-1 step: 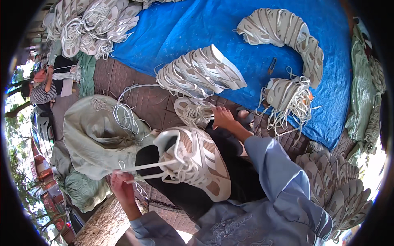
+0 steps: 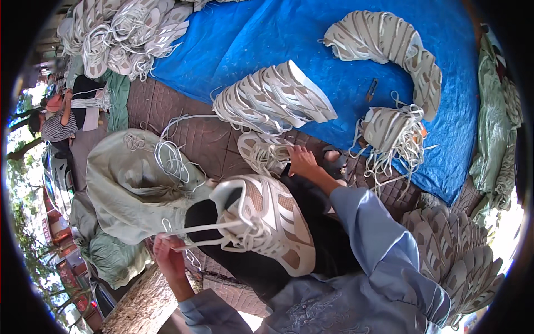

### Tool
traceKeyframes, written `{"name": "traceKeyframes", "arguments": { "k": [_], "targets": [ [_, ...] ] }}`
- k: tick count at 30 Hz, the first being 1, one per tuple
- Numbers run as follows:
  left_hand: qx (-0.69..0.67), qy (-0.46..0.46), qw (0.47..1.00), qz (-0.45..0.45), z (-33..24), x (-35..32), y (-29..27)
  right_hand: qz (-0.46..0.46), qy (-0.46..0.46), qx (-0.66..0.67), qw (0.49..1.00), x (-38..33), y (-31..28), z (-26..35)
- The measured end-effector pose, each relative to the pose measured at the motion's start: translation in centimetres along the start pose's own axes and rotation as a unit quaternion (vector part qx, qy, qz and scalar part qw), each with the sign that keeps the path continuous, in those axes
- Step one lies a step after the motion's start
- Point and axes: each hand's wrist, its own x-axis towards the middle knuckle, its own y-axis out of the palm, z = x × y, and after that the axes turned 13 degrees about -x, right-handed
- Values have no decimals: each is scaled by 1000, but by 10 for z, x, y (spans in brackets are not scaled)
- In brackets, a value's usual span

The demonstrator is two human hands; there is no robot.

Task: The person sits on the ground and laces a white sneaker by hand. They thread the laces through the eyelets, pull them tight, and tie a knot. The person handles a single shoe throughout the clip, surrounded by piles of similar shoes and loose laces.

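We've got the white sneaker (image 2: 267, 222) resting on our lap — left hand (image 2: 168, 256) pinching its floppy white laces (image 2: 203, 231), right hand (image 2: 302, 161) spread on another shoe (image 2: 264, 153) — it looks light and soft-sided, best gripped at the sole.

**Pale blue sleeves, black trousers, bare hands**

Here is the wearer, seen from above. Both hands are bare: no gloves, and no rings that can be made out. The right hand (image 2: 303, 161) carries a dark band at the wrist, a watch or strap, too small to tell which. Above it runs a loose, light blue sleeve (image 2: 372, 222), soft and creased, its cuff open and wide. The left hand (image 2: 167, 256) comes out of a matching blue cuff (image 2: 197, 312). Across the chest the same fabric shows faint tone-on-tone embroidery (image 2: 317, 314), swirling and floral. Black trousers (image 2: 322, 245) cover the lap.
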Motion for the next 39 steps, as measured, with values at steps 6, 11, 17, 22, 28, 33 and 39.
{"name": "traceKeyframes", "arguments": {
  "k": [6, 11, 17, 22, 28, 33, 39],
  "targets": [
    [109, -32, 991, -75, 18, 5, 1, -135, -2, -11, 991, 26, 32, -3],
    [225, -37, 971, -73, 13, 21, 20, -192, -113, -3, 975, 41, 23, -14],
    [276, -28, 959, -51, 11, 22, 15, -353, -355, -146, 853, 72, -99, 52],
    [277, 3, 961, 20, 4, 13, 12, -497, -353, -113, 785, 101, -244, 78],
    [256, 216, 939, 74, -14, 35, 24, -308, -266, 192, 893, 49, -384, 30],
    [-14, 37, 984, 172, -26, 14, 60, -131, -508, 16, 851, -64, -415, 97],
    [-17, 21, 976, 214, 42, -44, 93, 51, -614, -29, 787, -92, -344, 202]
  ]
}}
